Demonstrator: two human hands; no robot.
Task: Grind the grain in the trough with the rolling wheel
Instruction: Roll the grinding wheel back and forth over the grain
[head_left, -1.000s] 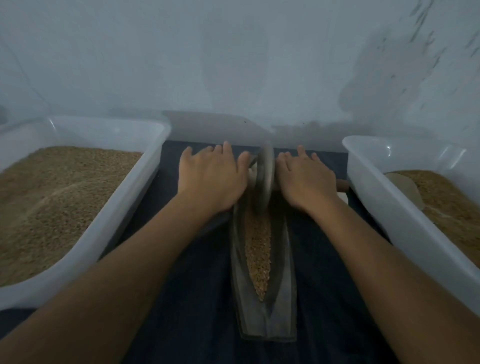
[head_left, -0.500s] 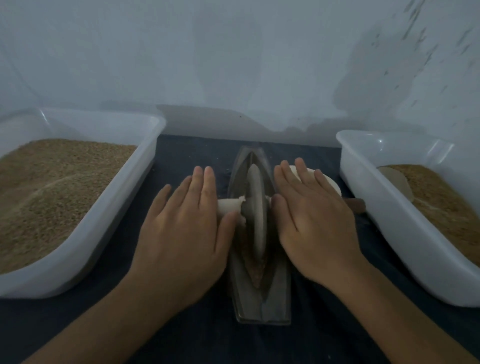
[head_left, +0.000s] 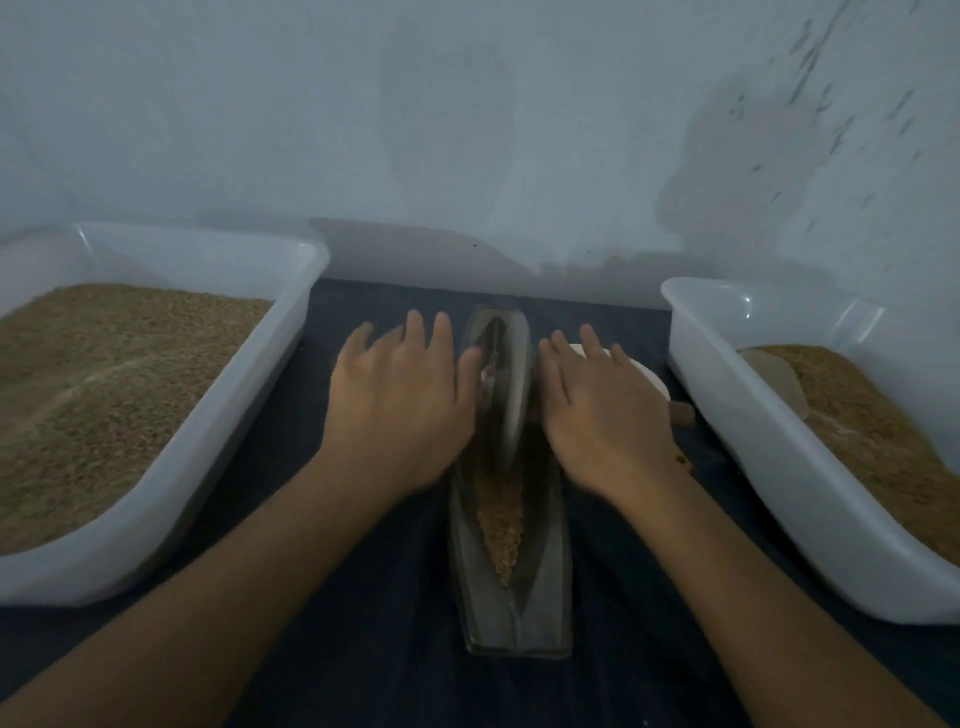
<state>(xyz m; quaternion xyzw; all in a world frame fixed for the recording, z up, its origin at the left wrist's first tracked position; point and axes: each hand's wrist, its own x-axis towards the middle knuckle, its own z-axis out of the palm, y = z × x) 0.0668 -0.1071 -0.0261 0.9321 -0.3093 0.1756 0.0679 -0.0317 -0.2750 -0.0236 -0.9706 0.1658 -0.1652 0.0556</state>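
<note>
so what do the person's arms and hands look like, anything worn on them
Both forearms are bare as far as the picture shows: no sleeves, no gloves. The left hand and the right hand carry no rings, watch or bands that can be seen, and the wrists look bare too. Nails seem short and unpainted, though motion blur and dim light hide finer detail.

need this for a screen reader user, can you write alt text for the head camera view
Two hands, left hand and right hand, press flat on either side of a rolling wheel standing in a narrow trough of grain on a dark cloth. White tubs of grain flank it.
</note>
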